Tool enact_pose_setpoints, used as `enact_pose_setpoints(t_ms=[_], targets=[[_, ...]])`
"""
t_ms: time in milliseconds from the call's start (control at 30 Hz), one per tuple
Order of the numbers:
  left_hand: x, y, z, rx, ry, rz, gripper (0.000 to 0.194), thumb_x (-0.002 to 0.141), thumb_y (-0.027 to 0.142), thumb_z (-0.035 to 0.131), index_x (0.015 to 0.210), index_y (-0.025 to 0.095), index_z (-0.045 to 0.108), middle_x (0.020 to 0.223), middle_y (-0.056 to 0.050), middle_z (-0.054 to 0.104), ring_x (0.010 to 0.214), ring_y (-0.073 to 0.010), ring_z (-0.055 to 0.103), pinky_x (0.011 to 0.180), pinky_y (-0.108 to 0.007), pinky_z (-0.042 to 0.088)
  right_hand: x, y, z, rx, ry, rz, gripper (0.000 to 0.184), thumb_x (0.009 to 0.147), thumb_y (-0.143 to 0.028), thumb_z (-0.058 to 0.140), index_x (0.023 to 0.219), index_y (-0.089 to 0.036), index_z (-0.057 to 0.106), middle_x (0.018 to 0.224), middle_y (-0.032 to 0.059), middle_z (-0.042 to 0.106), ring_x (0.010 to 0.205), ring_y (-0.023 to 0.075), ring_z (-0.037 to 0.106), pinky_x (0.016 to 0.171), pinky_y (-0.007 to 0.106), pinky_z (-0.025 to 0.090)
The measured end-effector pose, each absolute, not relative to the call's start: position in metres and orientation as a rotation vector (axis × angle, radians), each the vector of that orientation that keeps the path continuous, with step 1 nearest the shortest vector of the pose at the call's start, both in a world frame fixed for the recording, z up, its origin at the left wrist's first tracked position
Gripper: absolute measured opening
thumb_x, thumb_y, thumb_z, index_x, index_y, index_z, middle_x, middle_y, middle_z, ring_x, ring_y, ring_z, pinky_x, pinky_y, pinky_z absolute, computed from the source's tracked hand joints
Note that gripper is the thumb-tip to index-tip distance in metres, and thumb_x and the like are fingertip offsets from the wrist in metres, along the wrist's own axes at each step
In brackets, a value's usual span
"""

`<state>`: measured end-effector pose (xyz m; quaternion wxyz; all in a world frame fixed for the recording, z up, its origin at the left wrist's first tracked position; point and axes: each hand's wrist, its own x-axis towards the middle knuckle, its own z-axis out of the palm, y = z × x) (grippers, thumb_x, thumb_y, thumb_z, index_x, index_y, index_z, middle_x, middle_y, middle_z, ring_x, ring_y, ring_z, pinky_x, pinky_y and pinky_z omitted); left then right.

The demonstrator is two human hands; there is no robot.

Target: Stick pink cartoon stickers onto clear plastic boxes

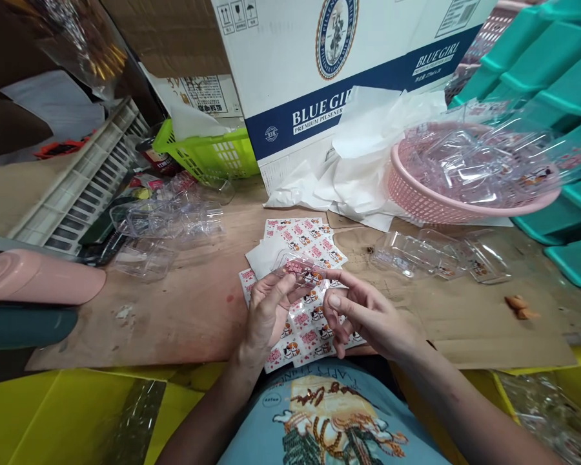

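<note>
My left hand [271, 300] grips a small clear plastic box [303, 271] between thumb and fingers. A sticker with red lettering and a cartoon cat shows on the box. My right hand [361, 313] is at the box's right end, index finger stretched to its edge, thumb apart and the other fingers loosely bent; it grips nothing that I can make out. Below both hands lie overlapping sticker sheets [307, 336] printed with red lettering and cats. Part of these sheets is hidden by my hands.
Clear boxes [167, 223] lie to the left, others [443, 255] to the right. A pink basket [465, 206] holds more. Behind stand a white carton [290, 71], crumpled paper [363, 142] and a green basket [223, 152]. A pink bottle [43, 276] lies left; teal bins [552, 58] stack right.
</note>
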<state>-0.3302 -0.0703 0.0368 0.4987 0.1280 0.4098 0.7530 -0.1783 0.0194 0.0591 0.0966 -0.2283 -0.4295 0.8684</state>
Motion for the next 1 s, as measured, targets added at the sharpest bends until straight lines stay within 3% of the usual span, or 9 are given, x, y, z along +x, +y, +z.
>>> enact_pose_setpoints(t_ms=[133, 300, 367, 467, 567, 700, 867, 933, 1000], targets=[[-0.324, -0.066, 0.033, 0.252, 1.074, 1.905, 0.008, 0.081, 0.028, 0.076, 0.085, 0.021, 0.077, 0.096, -0.003, 0.079, 0.09, -0.0193, 0.073, 0.09, -0.039, 0.059, -0.176, 0.016, 0.056, -0.741, -1.624, 2.31, 0.068, 0.092, -0.046, 0.062, 0.15, -0.023, 0.036, 0.067, -0.0034, 0.057, 0.045, 0.0119, 0.054, 0.044, 0.028, 0.053], [-0.324, -0.062, 0.035, 0.227, 1.171, 2.004, 0.009, 0.075, 0.029, 0.081, 0.079, 0.023, 0.078, 0.091, 0.0, 0.079, 0.088, -0.0163, 0.073, 0.086, -0.035, 0.06, -0.171, 0.005, 0.048, -0.898, -2.297, 0.996, 0.068, 0.096, -0.036, 0.055, 0.157, -0.02, 0.031, 0.07, 0.0044, 0.06, 0.057, 0.0173, 0.05, 0.058, 0.031, 0.048], [-0.324, -0.061, 0.039, 0.234, 1.156, 1.996, 0.011, 0.072, 0.028, 0.083, 0.079, 0.022, 0.078, 0.091, -0.001, 0.079, 0.088, -0.0165, 0.074, 0.085, -0.033, 0.06, -0.171, 0.001, 0.048, -0.831, -2.45, 0.758, 0.062, 0.099, -0.032, 0.048, 0.157, -0.021, 0.03, 0.075, 0.0086, 0.064, 0.061, 0.0196, 0.051, 0.06, 0.033, 0.048], [-0.318, -0.061, 0.049, 0.234, 1.117, 1.946, 0.012, 0.071, 0.025, 0.084, 0.08, 0.022, 0.078, 0.092, -0.001, 0.079, 0.085, -0.0173, 0.074, 0.085, -0.033, 0.06, -0.17, 0.004, 0.059, -0.774, -2.538, 0.673, 0.06, 0.098, -0.037, 0.05, 0.154, -0.022, 0.038, 0.088, 0.0139, 0.067, 0.077, 0.0258, 0.058, 0.072, 0.039, 0.051], [-0.306, -0.062, 0.057, 0.308, 1.058, 1.747, 0.014, 0.071, 0.026, 0.085, 0.081, 0.021, 0.078, 0.086, -0.003, 0.079, 0.079, -0.0192, 0.074, 0.082, -0.036, 0.061, -0.163, 0.019, 0.075, -0.72, -2.416, 0.818, 0.074, 0.092, -0.045, 0.062, 0.155, -0.022, 0.033, 0.12, 0.0165, 0.063, 0.106, 0.0317, 0.057, 0.093, 0.048, 0.049], [-0.315, -0.059, 0.057, 0.726, 1.229, 1.424, 0.032, 0.075, 0.039, 0.08, 0.098, 0.017, 0.077, 0.098, -0.01, 0.076, 0.085, -0.0245, 0.072, 0.082, -0.04, 0.059, -0.135, 0.045, 0.076, -0.664, -2.303, 1.044, 0.066, 0.095, -0.042, 0.06, 0.154, -0.028, 0.033, 0.133, 0.0121, 0.058, 0.113, 0.0257, 0.059, 0.096, 0.043, 0.051], [-0.394, -0.047, 0.031, 1.391, 2.231, 1.209, 0.057, 0.074, 0.04, 0.079, 0.126, 0.021, 0.063, 0.129, -0.012, 0.061, 0.12, -0.0321, 0.056, 0.107, -0.048, 0.041, -0.075, 0.079, 0.038, -0.989, -2.519, 0.318, 0.061, 0.095, -0.042, 0.055, 0.147, -0.014, 0.043, 0.123, 0.0213, 0.059, 0.114, 0.0352, 0.054, 0.096, 0.055, 0.048], [-0.423, -0.04, 0.018, 1.463, 2.414, 0.932, 0.063, 0.069, 0.04, 0.082, 0.124, 0.019, 0.062, 0.122, -0.013, 0.061, 0.121, -0.0358, 0.052, 0.106, -0.053, 0.039, -0.064, 0.089, 0.031, -1.045, -2.554, 0.091, 0.059, 0.094, -0.043, 0.054, 0.143, -0.011, 0.049, 0.126, 0.0248, 0.057, 0.12, 0.0401, 0.05, 0.097, 0.061, 0.046], [-0.438, -0.032, 0.009, 1.459, 2.454, 0.786, 0.05, 0.069, 0.038, 0.082, 0.111, 0.019, 0.065, 0.107, -0.01, 0.063, 0.111, -0.0337, 0.056, 0.099, -0.051, 0.042, -0.07, 0.093, 0.035, -1.023, -2.474, -0.001, 0.057, 0.094, -0.045, 0.055, 0.141, -0.013, 0.052, 0.134, 0.0258, 0.053, 0.127, 0.0418, 0.045, 0.101, 0.063, 0.042]])
